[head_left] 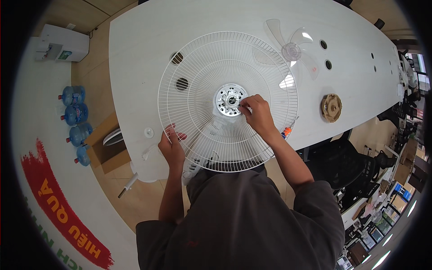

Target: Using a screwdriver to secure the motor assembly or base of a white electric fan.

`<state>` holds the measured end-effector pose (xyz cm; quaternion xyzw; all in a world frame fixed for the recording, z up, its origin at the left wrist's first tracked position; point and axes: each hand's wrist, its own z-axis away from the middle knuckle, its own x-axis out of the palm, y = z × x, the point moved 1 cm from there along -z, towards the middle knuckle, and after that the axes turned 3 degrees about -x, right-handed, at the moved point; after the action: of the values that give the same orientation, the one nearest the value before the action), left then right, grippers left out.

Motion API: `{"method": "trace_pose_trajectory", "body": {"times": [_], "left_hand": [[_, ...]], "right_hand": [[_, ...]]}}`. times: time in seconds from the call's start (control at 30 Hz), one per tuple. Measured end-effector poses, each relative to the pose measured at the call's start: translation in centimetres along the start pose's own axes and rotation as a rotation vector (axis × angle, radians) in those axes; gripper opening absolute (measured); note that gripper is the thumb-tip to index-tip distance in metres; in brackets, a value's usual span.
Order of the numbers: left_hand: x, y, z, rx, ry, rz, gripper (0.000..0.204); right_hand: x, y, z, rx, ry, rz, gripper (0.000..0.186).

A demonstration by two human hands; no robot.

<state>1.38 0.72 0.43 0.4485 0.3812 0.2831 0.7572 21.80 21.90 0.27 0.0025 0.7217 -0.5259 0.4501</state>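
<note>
A round white wire fan guard (211, 67) lies over a fan body on the white table (148, 40). My left hand (172, 146) grips the guard's near-left rim, fingers curled through the wires. My right hand (257, 112) rests on the guard beside its silver centre hub (229, 100), fingertips pinched on a small part I cannot make out. The white fan motor housing (198, 159) shows through the wires below.
A clear fan blade (292, 50) lies at the far side of the table. A tan round part (331, 107) sits to the right, a small white cap (148, 132) to the left. Several blue water bottles (74, 114) stand on the floor at left. A black chair (342, 157) stands at right.
</note>
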Motion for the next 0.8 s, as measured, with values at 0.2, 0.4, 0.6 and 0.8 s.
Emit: {"method": "trace_pose_trajectory", "body": {"times": [0.2, 0.4, 0.6, 0.8], "left_hand": [[0.5, 3.7, -0.1, 0.491, 0.139, -0.608, 0.055], [6.2, 5.0, -1.1, 0.714, -0.29, -1.067, 0.079], [10.8, 3.7, -1.2, 0.694, -0.417, -0.958, 0.088], [10.9, 3.6, -1.2, 0.709, -0.416, -0.983, 0.089]], "right_hand": [[0.1, 0.3, -0.1, 0.02, 0.019, -0.056, 0.019], [0.1, 0.8, -0.4, 0.047, 0.01, -0.064, 0.02], [-0.2, 0.1, -0.4, 0.031, -0.027, -0.059, 0.019], [-0.1, 0.1, -0.7, 0.051, -0.041, -0.037, 0.018]]}}
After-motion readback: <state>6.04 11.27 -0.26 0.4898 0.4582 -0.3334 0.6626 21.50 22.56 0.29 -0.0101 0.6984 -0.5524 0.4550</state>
